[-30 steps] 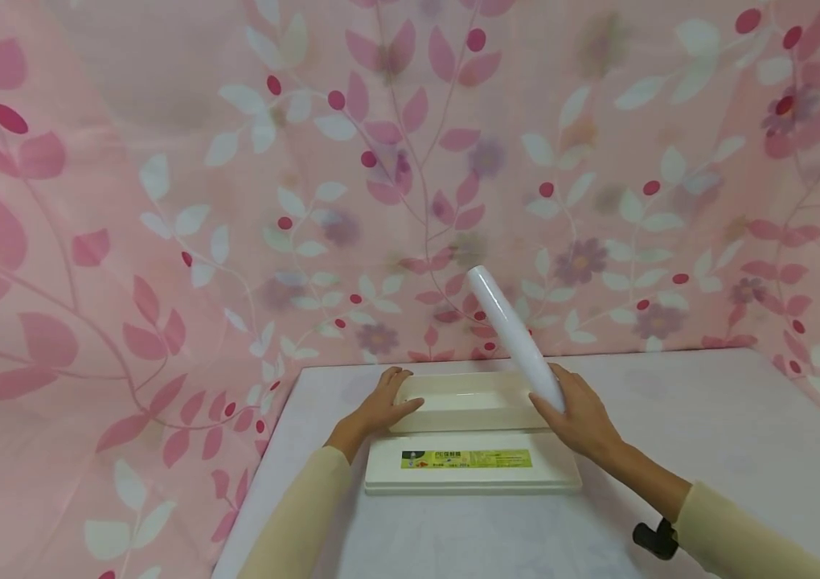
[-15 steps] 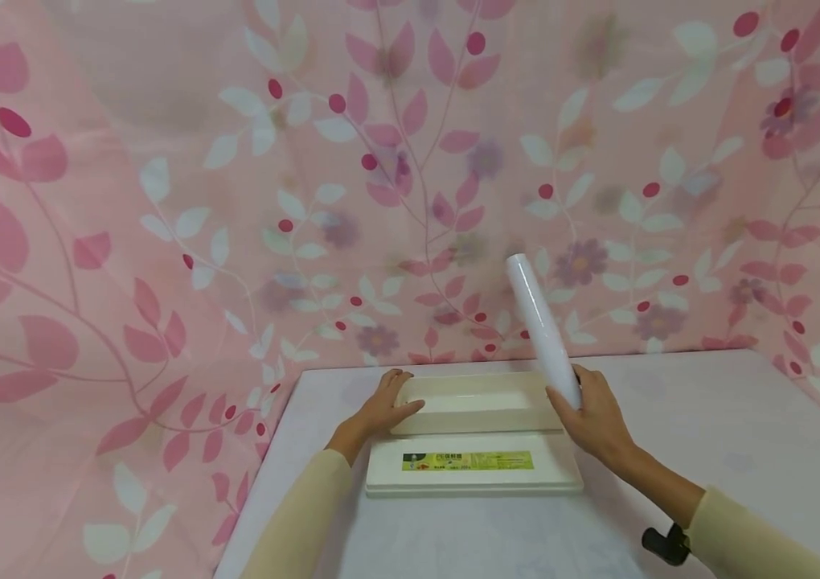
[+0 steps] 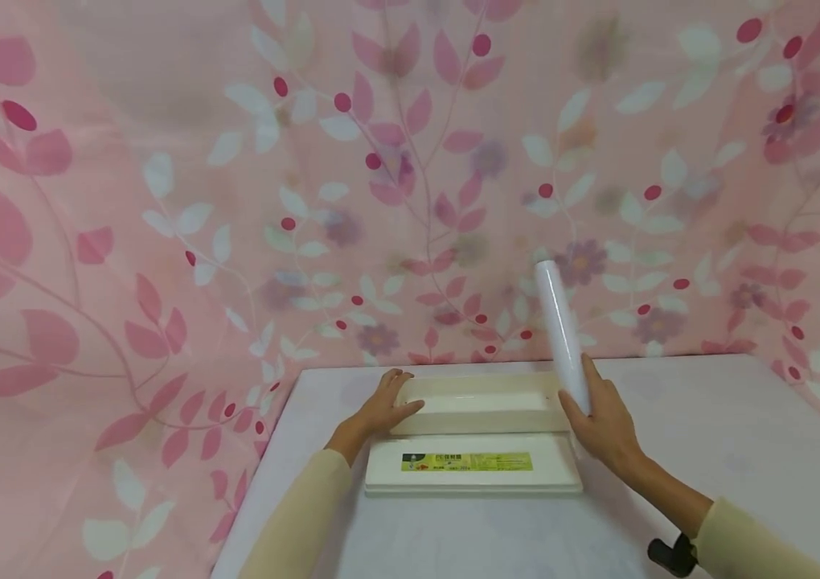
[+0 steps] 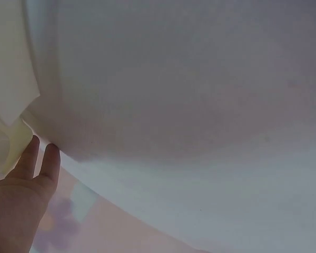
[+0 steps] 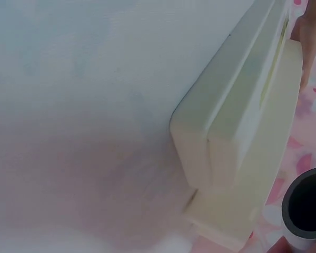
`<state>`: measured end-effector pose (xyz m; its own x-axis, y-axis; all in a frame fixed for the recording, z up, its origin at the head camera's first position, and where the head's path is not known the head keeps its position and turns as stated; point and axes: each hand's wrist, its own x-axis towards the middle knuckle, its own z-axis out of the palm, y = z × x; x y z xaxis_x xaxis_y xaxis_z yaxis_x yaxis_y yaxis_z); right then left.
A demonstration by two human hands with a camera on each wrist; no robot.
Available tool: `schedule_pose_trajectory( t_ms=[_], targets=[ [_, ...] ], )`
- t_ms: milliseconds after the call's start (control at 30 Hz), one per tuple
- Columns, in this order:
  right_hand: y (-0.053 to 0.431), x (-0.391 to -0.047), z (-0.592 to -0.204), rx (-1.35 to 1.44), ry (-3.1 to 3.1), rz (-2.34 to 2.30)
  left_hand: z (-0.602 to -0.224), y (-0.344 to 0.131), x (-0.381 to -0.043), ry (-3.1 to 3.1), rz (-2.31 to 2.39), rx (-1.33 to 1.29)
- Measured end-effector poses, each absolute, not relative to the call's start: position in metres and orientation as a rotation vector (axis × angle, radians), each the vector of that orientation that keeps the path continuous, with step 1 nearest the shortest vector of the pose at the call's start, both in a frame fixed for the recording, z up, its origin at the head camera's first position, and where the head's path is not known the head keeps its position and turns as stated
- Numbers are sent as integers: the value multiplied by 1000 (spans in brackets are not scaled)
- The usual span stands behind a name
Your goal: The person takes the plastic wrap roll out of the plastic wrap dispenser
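Observation:
My right hand (image 3: pixel 605 422) grips the lower end of a white cling film roll (image 3: pixel 562 334), which tilts up over the right end of a cream plastic box. In the right wrist view the roll's hollow, dark-ringed end (image 5: pixel 288 206) shows. With its thumb over the inner side and fingers at the back rim, my left hand (image 3: pixel 383 406) holds the left end of the box's open rear trough (image 3: pixel 478 422). In front of the trough lies the box's flat part (image 3: pixel 381 473), bearing a yellow-green printed label (image 3: pixel 468 461). The left fingertips (image 4: pixel 51 153) reach the table cloth.
A white cloth covers the table (image 3: pixel 707 434). Close behind the box hangs a pink curtain (image 3: pixel 424 177) with leaves and flowers, and it also runs along both sides. A black device (image 3: pixel 673 555) is worn near my right sleeve.
My right hand has moved to the right with the cling film roll, which now stands more upright. The left hand and the box have stayed in place.

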<state>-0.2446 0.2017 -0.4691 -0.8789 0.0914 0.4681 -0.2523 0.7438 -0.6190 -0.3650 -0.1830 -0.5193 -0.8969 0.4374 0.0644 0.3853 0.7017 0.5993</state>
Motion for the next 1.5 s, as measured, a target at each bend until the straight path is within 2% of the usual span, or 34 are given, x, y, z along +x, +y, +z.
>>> schedule_pose_trajectory(
  t_ms=[233, 567, 1200, 1500],
  targets=[
    [215, -232, -475, 71, -2442, 1057, -522, -176, -358, 2794, 959, 683],
    [237, -229, -480, -19, -2474, 1106, -521, -177, -365, 2809, 928, 696],
    [246, -225, -492, -121, -2665, 1069, -518, -178, -367, 2818, 964, 675],
    [241, -222, -495, -353, -2767, 1334, -514, -181, -364, 2819, 968, 649]
  ],
)
